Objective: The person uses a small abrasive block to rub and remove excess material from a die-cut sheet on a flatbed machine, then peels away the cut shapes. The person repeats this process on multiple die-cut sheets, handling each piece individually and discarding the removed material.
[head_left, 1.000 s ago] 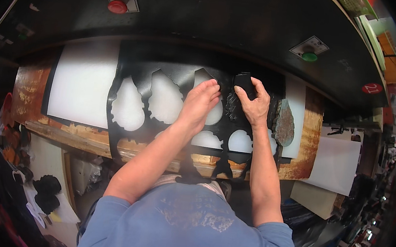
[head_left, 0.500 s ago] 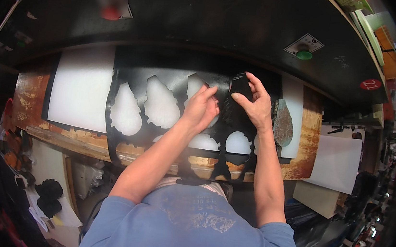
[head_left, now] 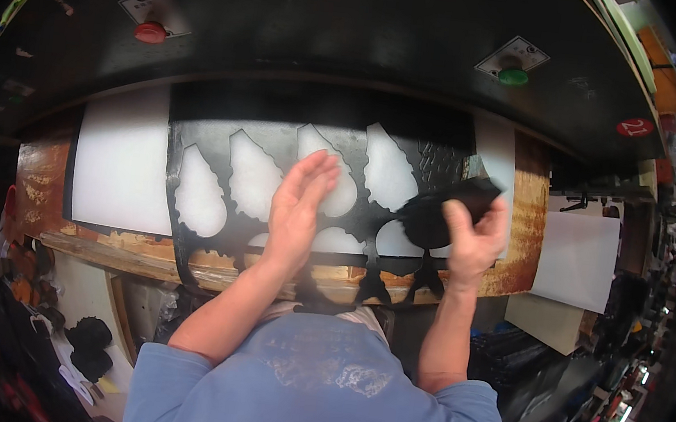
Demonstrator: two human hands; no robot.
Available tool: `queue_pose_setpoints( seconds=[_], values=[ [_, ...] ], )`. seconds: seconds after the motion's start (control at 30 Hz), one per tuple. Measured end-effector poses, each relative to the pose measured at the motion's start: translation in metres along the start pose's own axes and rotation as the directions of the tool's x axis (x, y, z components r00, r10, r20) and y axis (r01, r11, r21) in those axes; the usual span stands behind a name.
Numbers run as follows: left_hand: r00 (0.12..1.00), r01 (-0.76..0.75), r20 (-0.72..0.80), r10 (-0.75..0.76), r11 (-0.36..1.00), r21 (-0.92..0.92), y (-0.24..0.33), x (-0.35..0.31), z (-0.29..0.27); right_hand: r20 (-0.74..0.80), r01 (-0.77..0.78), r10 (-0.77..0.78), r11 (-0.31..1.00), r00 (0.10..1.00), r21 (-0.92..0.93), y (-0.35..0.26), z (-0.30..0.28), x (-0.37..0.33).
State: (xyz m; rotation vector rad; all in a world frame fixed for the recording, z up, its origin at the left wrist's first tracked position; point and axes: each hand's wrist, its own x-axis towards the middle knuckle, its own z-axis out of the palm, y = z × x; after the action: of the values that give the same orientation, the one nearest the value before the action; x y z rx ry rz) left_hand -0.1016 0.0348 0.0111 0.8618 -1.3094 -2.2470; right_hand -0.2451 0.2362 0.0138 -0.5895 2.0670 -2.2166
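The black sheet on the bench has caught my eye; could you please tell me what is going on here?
A person's right hand grips a black piece over the right part of the black sheet. The left hand, fingers outstretched, is over the sheet's middle, with nothing visible in it. The sheet lies across the bench, its pointed holes showing white beneath.

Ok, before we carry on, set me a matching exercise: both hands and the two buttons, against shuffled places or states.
Things:
1. right hand
2. red button
3. left hand
4. green button

Places or states:
A. over black sheet, nothing visibly held
B. dark panel's right part
C. gripping black material
D. the panel's left part

Pairs: 1-C; 2-D; 3-A; 4-B
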Motion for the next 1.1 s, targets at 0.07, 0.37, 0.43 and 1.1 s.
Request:
queue_pose_setpoints(
  seconds=[0.07, 0.37, 0.43, 1.1],
  values=[
    [0.986, 0.143, 0.104, -0.133, 0.986, -0.091, 0.003, 0.003, 0.007, 0.001, -0.049, 0.049, 0.995, 0.999, 0.086, -0.002, -0.020, 0.026],
    [0.940, 0.323, 0.121, -0.318, 0.946, -0.027, -0.017, 0.042, 0.070, 0.344, -0.083, 0.265, 0.884, 0.901, -0.461, 0.032, -0.010, 0.097],
    [0.913, 0.404, 0.121, -0.389, 0.905, -0.134, -0.014, 0.048, 0.074, 0.289, -0.060, 0.360, 0.710, 0.887, -0.702, 0.043, -0.009, 0.112],
    [0.996, 0.025, 0.092, -0.022, 0.999, -0.030, -0.063, 0.071, 0.106, 0.442, 0.027, 0.233, 0.861, 0.866, -0.508, 0.069, -0.022, 0.138]
  ],
)
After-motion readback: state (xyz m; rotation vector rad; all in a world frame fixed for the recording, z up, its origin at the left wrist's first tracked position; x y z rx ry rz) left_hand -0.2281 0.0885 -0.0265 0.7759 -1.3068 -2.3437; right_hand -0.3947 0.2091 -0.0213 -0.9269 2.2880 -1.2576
